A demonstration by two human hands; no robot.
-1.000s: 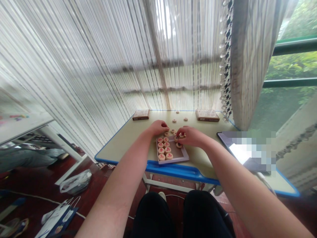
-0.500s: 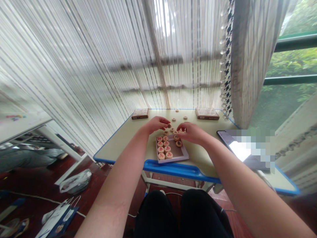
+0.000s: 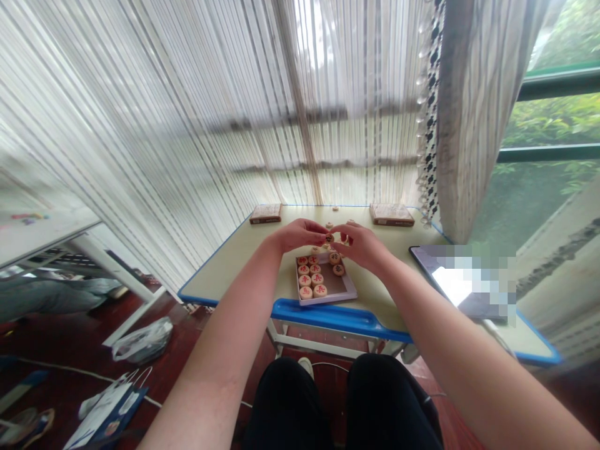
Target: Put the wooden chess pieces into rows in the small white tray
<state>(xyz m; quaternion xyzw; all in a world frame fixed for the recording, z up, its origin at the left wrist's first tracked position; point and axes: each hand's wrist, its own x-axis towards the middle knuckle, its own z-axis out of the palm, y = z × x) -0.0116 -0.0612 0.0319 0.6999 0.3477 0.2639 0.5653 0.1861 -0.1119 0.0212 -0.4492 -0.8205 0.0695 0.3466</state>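
Observation:
A round wooden xiangqi piece (image 3: 329,238) with a dark character is held up above the table, between the fingertips of both hands. My left hand (image 3: 302,235) pinches it from the left. From the right, my right hand (image 3: 356,242) has its thumb and fingers curled at the same piece. Below them lies a shallow open box (image 3: 330,301). Two columns of red-character pieces (image 3: 317,280) fill its left side, and two dark-character pieces (image 3: 338,270) sit toward its right side. Loose pieces (image 3: 315,250) lie just beyond the box, partly hidden by my hands.
Two flat boxes stand at the back, one left (image 3: 266,214) and one right (image 3: 392,214). A tablet (image 3: 462,284) lies on the table's right. The blue front edge has a tray groove (image 3: 328,314). A few pieces (image 3: 335,209) lie farther back.
My left hand has moved right with the dark-character piece. My right hand has lifted from the pieces at the box's far right corner and met the left at that piece.

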